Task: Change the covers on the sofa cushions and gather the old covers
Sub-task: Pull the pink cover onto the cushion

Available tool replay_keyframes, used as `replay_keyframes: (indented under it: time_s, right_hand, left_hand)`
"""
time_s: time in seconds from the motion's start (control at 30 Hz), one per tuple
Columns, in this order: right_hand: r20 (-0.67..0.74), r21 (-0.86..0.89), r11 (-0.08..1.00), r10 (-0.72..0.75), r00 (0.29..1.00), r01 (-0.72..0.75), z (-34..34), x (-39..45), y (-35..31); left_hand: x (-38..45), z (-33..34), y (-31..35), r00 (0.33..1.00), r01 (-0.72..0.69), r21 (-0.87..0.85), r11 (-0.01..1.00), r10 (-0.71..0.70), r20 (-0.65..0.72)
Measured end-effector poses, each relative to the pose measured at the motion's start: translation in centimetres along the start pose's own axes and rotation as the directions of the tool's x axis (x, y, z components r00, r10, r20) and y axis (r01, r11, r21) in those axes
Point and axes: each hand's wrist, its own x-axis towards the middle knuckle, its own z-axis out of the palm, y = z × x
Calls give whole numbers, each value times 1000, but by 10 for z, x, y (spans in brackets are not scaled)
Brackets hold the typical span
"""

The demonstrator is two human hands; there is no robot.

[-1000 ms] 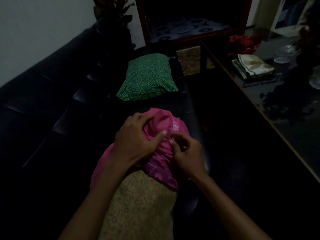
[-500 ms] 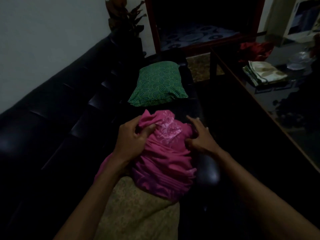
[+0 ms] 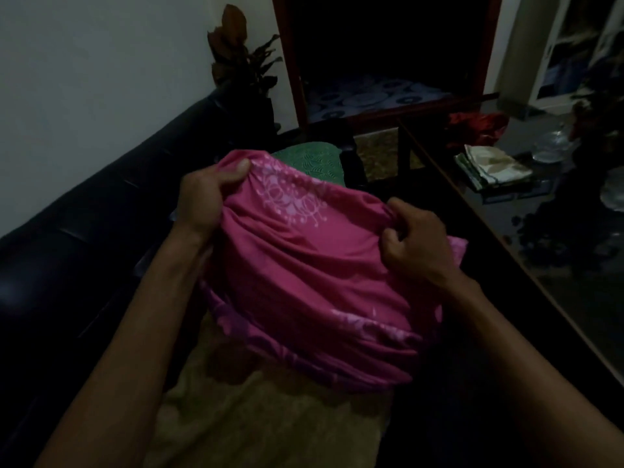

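A pink cover (image 3: 304, 271) with a pale printed pattern is stretched over the far end of a beige patterned cushion (image 3: 263, 420) that lies on the black sofa (image 3: 67, 265). My left hand (image 3: 206, 201) grips the cover's far left corner, thumb on top. My right hand (image 3: 415, 238) pinches bunched fabric at its right edge. Beyond the cover, a green patterned cushion (image 3: 314, 162) shows only partly.
A dark glass-topped table (image 3: 506, 211) runs along the right, bearing folded covers (image 3: 493, 168), a red cloth (image 3: 479, 125) and glassware (image 3: 548, 148). A dried plant (image 3: 243, 62) stands at the sofa's far end, beside a dark wooden cabinet (image 3: 381, 62).
The cover went from a bunched heap to spread wide across the cushion end. My right hand moved from resting flat beside it to pinching its right edge; my left shifted to the far corner.
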Motion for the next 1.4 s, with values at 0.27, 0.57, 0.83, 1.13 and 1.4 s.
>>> replay_keyframes:
  time_s: [0.27,0.57,0.83,1.13,1.4]
  right_hand:
    - [269,-446,892,217,938,-78,2,22,14]
    - [308,-193,981,78,948,-18,90,-28,28]
    - [305,-199,979,18,952,45,110,-79,34]
    - [246,-169,983,110,963,-69,114,-85,37]
    - [347,-180,979,156,925,-98,111,-67,29]
  left_hand:
    - [52,21,-57,999,23,390,920,-33,20]
    - [77,60,-130,973,117,444,888,-192,128]
    - [85,53,-173,913,-36,565,824,-203,354]
    - [53,43,-216,939,131,397,908,-242,244]
    - [28,33,-242,879,305,380,873,-411,241]
